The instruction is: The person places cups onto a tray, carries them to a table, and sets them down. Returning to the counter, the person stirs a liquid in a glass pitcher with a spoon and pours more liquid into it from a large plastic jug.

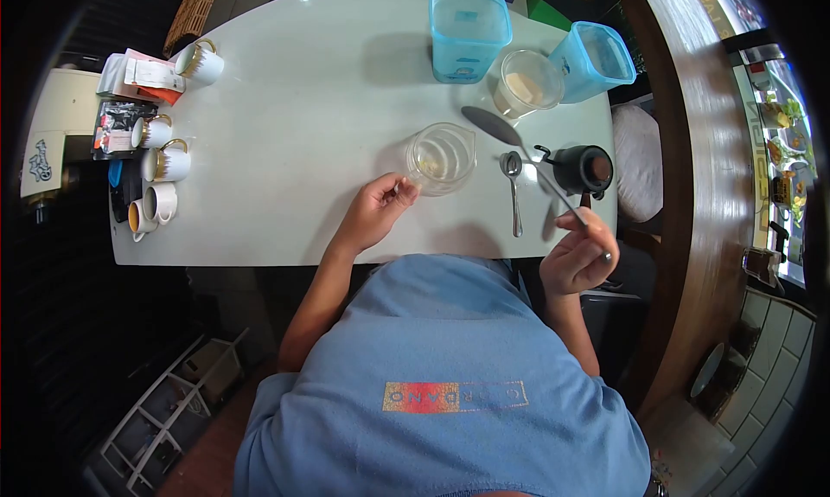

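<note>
My left hand (373, 213) is closed at the near-left edge of a clear glass measuring jug (452, 153), thumb and fingers pinching it. A little pale yellowish stuff shows at the bottom of the jug, which stands on the table. In my right hand (581, 253) is a long-handled dark spoon (493, 126), raised over the table's right side with its broad head toward the jug. Under its handle lies a small metal teaspoon (515, 194). Close by stands a black pot (583, 169) with a small handle. Behind the spoon head is a clear container (529, 83) holding something pale.
Two light-blue plastic containers (471, 34) (596, 62) stand at the far right of the white table (277, 134). Several white cups (167, 163) and some packets (152, 77) line the left edge. A wooden ledge (700, 194) runs along the right.
</note>
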A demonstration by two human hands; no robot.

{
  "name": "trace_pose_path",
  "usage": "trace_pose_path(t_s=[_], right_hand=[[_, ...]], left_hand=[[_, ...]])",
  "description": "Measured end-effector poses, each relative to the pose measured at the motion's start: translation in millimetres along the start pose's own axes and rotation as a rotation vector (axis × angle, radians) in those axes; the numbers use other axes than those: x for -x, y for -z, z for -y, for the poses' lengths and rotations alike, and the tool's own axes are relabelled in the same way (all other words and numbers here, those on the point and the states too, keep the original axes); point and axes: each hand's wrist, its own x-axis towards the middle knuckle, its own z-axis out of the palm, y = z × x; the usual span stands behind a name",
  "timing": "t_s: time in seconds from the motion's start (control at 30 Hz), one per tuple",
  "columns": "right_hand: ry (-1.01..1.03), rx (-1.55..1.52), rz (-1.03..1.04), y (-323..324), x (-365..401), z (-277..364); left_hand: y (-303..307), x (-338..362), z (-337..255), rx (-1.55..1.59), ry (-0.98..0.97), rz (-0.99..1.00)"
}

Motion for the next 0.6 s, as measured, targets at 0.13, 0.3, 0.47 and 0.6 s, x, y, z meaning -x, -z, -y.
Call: trace_pose_path(t_s=[0.13, 0.3, 0.47, 0.6], right_hand=[[-0.178, -0.056, -0.27, -1, -26, -2], [-0.402, 0.141, -0.451, 3, -61, -12], [-0.391, 0.165, -0.34, -7, -73, -28], [-0.481, 0.121, -0.358, -15, -76, -32]], left_hand=[[2, 2, 8, -0.096, -0.035, 0.0], [1, 3, 12, -0.132, -0.129, -0.002], [2, -1, 13, -0.161, -0.155, 0.001], [5, -3, 13, -0.206, -0.119, 0.026]])
